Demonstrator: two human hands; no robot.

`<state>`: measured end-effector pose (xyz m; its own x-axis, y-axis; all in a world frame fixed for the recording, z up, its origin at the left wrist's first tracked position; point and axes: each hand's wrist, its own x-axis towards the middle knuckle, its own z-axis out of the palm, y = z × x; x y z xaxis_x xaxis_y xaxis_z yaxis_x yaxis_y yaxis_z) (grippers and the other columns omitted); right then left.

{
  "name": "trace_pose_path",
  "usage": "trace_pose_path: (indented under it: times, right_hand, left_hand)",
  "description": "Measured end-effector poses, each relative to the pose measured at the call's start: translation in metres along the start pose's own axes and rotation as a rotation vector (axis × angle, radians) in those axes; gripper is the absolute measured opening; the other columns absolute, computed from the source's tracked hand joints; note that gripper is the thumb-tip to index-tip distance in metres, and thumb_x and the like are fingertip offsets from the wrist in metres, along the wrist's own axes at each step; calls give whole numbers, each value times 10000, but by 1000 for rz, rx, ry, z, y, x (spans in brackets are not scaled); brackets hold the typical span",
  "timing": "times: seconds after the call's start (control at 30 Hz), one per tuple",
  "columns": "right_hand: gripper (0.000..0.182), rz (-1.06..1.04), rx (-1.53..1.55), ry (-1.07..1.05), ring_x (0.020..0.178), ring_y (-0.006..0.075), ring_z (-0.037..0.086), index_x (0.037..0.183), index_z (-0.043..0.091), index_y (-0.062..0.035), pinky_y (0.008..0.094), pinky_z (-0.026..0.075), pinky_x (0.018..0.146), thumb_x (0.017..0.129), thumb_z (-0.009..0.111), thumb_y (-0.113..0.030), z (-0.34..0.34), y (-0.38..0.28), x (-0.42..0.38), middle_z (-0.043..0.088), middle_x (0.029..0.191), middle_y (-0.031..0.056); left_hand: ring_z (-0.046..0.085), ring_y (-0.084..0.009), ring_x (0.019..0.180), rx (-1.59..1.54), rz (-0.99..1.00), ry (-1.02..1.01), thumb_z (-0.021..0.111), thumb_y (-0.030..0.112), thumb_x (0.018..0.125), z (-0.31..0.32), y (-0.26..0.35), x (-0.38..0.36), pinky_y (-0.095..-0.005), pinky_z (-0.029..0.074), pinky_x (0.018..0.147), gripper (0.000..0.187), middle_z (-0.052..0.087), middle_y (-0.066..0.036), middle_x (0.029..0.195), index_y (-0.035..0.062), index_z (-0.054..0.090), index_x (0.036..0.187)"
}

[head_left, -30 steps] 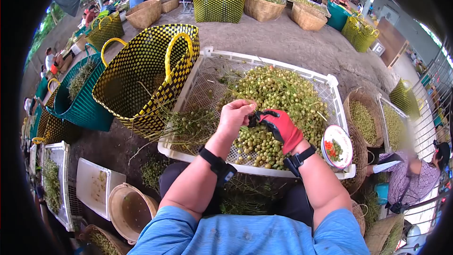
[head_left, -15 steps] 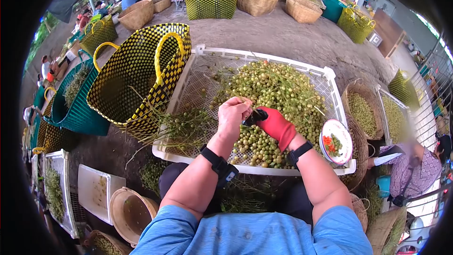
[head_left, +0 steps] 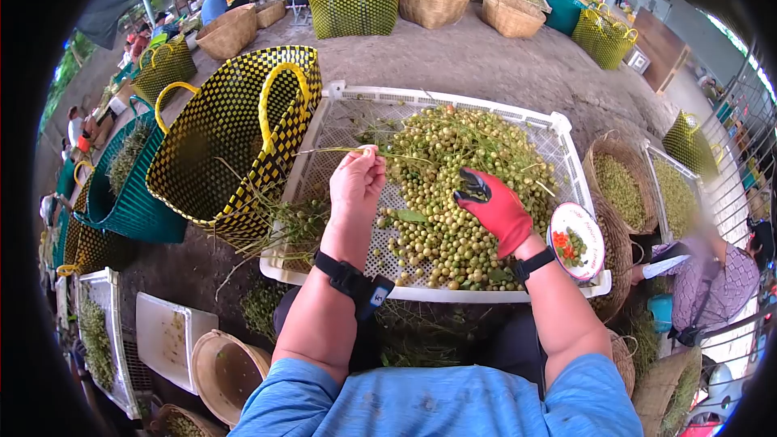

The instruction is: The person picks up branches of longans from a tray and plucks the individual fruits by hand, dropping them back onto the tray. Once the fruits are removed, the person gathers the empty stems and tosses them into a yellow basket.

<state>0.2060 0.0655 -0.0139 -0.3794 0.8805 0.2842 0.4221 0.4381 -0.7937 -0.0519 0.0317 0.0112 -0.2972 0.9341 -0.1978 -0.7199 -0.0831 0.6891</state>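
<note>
Over the white slotted crate [head_left: 566,139], the bare left hand [head_left: 356,184] pinches a thin green stem [head_left: 328,150] at its fingertips, above the crate's left part. The red-gloved right hand [head_left: 495,206] hovers curled over the heap of small green fruit [head_left: 453,186]; whether it grips anything is unclear. A yellow-and-black woven basket [head_left: 222,137] stands left.

To your left leans a yellow-and-black woven plastic basket [head_left: 231,133], beside a teal woven basket [head_left: 121,186]; round wicker baskets [head_left: 429,2] stand ahead.
</note>
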Motion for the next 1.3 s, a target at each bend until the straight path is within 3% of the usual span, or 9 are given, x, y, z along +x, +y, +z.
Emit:
trace_pose_path:
  times: [0.2, 0.3, 0.47, 0.53, 0.77, 0.83, 0.93, 1.1, 1.3]
  right_hand:
    - [571, -41, 575, -52, 1039, 121, 585, 1287, 521, -27, 280, 474, 918, 774, 761, -98, 29, -40, 0, 615, 1201, 76]
    - [272, 276, 714, 11, 847, 97, 604, 1091, 636, -1, 262, 501, 763, 821, 649, -29, 35, -35, -5, 675, 954, 42]
    - [210, -6, 11, -88, 750, 221, 645, 982, 642, -3, 322, 497, 682, 810, 660, -122, 10, -17, 0, 680, 844, 135]
    - [245, -48, -398, -73, 819, 375, 620, 912, 658, -73, 434, 491, 697, 800, 665, -291, 0, -24, -3, 655, 869, 178]
    - [337, 35, -582, -221, 773, 374, 600, 777, 615, -61, 428, 462, 663, 819, 635, -395, -25, -16, -5, 619, 805, 183]
    - [266, 112, -693, -251, 808, 347, 619, 873, 655, -83, 411, 480, 705, 808, 666, -341, -36, -13, -9, 648, 859, 160]
    - [328, -8, -436, 140, 960, 328, 624, 1095, 654, -119, 408, 494, 833, 793, 686, -244, -44, -2, -9, 663, 1029, 138]
    - [388, 44, -389, 404, 984, 310, 614, 1142, 625, -119, 407, 478, 857, 780, 702, -235, -46, 18, 13, 657, 1039, 139]
    - [707, 14, -1012, 439, 1126, 307, 548, 1283, 502, -94, 538, 361, 987, 716, 730, -449, -27, 30, 44, 584, 1225, 101]
  left_hand:
    - [565, -88, 606, 55, -128, -184, 594, 116, 909, 11, -36, -15, -212, 471, 551, 53, 632, -21, 741, 75, 617, 932]
    - [564, -104, 609, 61, -206, -193, 606, 112, 897, 20, -47, -21, -223, 468, 560, 55, 630, -27, 746, 66, 612, 926]
    - [563, -103, 651, 143, -112, -156, 599, 67, 880, 19, -56, -21, -231, 466, 604, 24, 626, -32, 785, 55, 605, 860]
    - [554, -93, 698, 178, -107, -212, 600, 51, 869, 17, -59, -22, -230, 462, 651, 53, 621, -22, 843, 68, 588, 821]
    - [492, -60, 603, 98, -128, -27, 584, 69, 891, 23, -54, -23, -205, 432, 558, 48, 579, 10, 762, 75, 577, 844]
    - [510, -68, 612, 66, -1, -49, 547, 80, 920, 12, -43, -10, -208, 460, 572, 72, 596, -4, 784, 75, 559, 849]
    - [556, -102, 643, 90, 61, 9, 520, 60, 922, 20, -34, -14, -249, 499, 599, 60, 655, -83, 902, 70, 552, 872]
    - [561, -121, 613, 42, 60, -99, 501, 59, 926, 22, -48, -22, -269, 511, 588, 53, 614, -60, 798, 79, 540, 896]
    - [470, -93, 506, 80, 17, -47, 504, 70, 915, 29, -51, -20, -235, 383, 433, 58, 521, -1, 661, 96, 556, 914]
